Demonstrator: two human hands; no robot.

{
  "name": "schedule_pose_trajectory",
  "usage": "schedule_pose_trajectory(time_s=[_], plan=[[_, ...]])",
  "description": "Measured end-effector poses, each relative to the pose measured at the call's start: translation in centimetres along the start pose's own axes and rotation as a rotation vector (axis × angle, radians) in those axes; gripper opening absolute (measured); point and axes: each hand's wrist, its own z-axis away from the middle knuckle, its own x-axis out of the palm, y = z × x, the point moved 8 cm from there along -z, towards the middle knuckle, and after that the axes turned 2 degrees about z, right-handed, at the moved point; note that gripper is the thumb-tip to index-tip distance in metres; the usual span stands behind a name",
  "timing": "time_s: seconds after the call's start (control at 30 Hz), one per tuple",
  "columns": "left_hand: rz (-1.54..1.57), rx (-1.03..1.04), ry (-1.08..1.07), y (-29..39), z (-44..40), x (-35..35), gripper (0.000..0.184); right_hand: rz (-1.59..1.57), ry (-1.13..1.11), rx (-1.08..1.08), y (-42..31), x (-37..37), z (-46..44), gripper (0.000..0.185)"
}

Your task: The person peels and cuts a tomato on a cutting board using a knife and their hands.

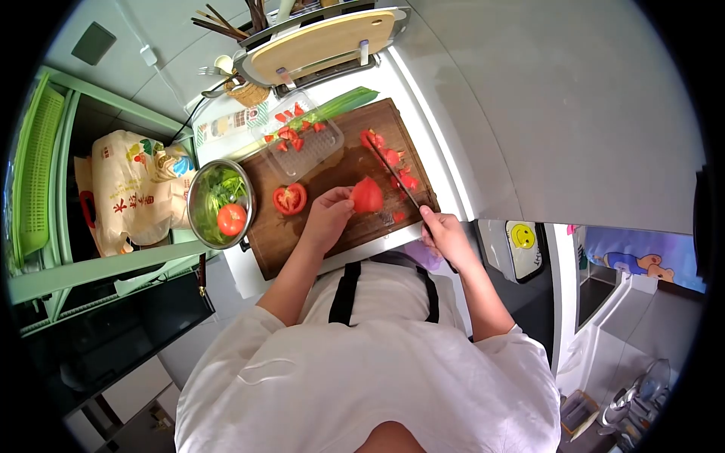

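Observation:
My left hand (332,214) is closed on a piece of tomato (368,195), its fingers at the left side of it, above the dark wooden cutting board (325,238). My right hand (447,235) grips a knife (396,175) by the handle, its blade slanting up and left across the board. Several cut tomato pieces (405,181) lie along the blade. Left of my left hand rests a tomato half (289,198), cut face up. A clear plastic tray (321,151) at the board's back left holds more tomato pieces (290,133).
A metal bowl (193,198) with greens and a whole tomato (232,220) stands at the board's left. Behind are a green onion (349,102) and a rack with a light cutting board (325,47). A printed bag (128,192) sits in the green shelf (98,264). A grey wall panel rises at right.

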Motion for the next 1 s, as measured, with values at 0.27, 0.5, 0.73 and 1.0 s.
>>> schedule_pose_trajectory(time_s=[0.27, 0.5, 0.73, 1.0], plan=[[0.262, -0.046, -0.135, 1.0, 0.6, 3.3, 0.014, -0.013, 0.024, -0.049, -0.5, 0.1, 0.7, 0.056], [-0.327, 0.017, 0.221, 0.6, 1.0, -1.3, 0.013, 0.294, 0.169, -0.321, -0.2, 0.1, 1.7, 0.049], [-0.626, 0.005, 0.436, -2.3, 2.3, -5.8, 0.013, 0.670, 0.124, -0.257, 0.4, 2.1, 4.3, 0.054], [-0.830, 0.079, 0.436, -2.2, 1.8, -6.0, 0.012, 0.722, 0.087, -0.164, 1.1, 2.7, 4.4, 0.058]])
